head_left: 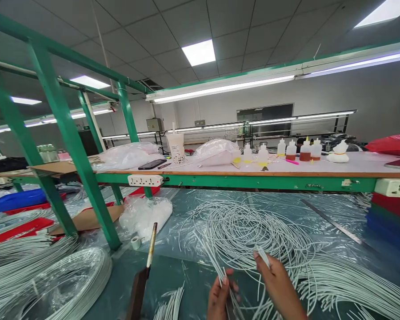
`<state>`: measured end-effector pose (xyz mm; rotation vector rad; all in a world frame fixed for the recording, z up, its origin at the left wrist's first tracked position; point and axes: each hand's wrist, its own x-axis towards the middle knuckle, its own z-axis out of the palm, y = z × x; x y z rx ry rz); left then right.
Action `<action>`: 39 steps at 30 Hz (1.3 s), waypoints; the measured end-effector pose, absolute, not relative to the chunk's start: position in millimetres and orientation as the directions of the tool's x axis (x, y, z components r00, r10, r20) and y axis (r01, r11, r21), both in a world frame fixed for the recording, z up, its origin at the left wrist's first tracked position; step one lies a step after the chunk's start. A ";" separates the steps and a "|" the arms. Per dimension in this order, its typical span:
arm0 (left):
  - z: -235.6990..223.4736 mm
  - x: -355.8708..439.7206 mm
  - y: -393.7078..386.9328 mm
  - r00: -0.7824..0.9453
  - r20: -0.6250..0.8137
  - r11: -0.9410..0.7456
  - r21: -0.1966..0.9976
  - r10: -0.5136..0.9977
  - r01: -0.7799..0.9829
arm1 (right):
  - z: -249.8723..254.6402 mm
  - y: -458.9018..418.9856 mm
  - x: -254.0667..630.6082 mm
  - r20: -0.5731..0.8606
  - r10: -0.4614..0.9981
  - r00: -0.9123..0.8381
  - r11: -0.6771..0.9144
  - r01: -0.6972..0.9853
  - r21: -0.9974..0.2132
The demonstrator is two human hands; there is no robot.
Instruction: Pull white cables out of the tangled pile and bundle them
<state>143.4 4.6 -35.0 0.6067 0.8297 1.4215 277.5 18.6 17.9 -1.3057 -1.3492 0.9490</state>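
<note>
My left hand (220, 293) is closed around a thin bundle of pale grey wires (211, 258) near the bottom middle. To its right, my right hand (275, 278) pinches a short cluster of wire ends (263, 257) between thumb and fingers. Just beyond both hands a large loose tangle of the same wire (243, 226) lies on the plastic-covered bench (173, 262). A thick sheaf of wires (356, 280) spreads out at the lower right. More cut wire ends (170, 304) show at the bottom edge, left of my left hand.
A dark-handled tool with a metal tip (151, 244) stands upright on the left. Beyond it are a plastic bag (146, 215), a tape roll (136, 242) and a green post (63, 133). A steel ruler (333, 222) lies right. Several bottles (305, 151) stand on the shelf.
</note>
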 end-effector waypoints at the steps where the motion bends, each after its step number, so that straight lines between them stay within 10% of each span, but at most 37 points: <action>1: -33.2 141.3 5.3 -0.043 -0.110 0.064 0.807 0.993 -0.587 | 18.8 19.9 283.5 0.082 0.992 0.100 0.072 0.106 -0.992; 5: -26.6 138.0 6.7 -0.038 -0.060 0.028 0.821 0.997 -0.570 | 24.6 22.2 300.8 -0.091 0.989 0.120 -0.064 -0.211 -0.975; 12: -30.0 150.7 2.6 0.091 0.000 0.042 0.885 0.996 -0.464 | 16.7 11.6 268.7 0.117 0.974 -0.196 0.127 0.035 -0.991; 17: -38.6 150.9 0.6 0.097 0.006 0.037 0.899 0.995 -0.436 | 13.8 8.0 249.2 -0.005 0.941 -0.338 0.012 0.048 -0.999; 26: -33.9 142.3 0.8 -0.089 -0.077 0.021 0.856 0.993 -0.517 | 7.1 8.7 269.6 0.147 0.970 0.192 0.129 0.103 -0.986; 33: -25.4 112.9 12.4 -0.128 -0.068 -0.025 0.792 0.989 -0.610 | 65.8 -5.1 315.8 0.128 0.806 0.577 0.382 -0.343 -0.858; 39: -29.2 130.3 -0.6 -0.039 -0.132 0.096 0.865 0.990 -0.492 | 45.6 19.6 302.1 -0.073 0.982 0.175 -0.031 -0.230 -0.973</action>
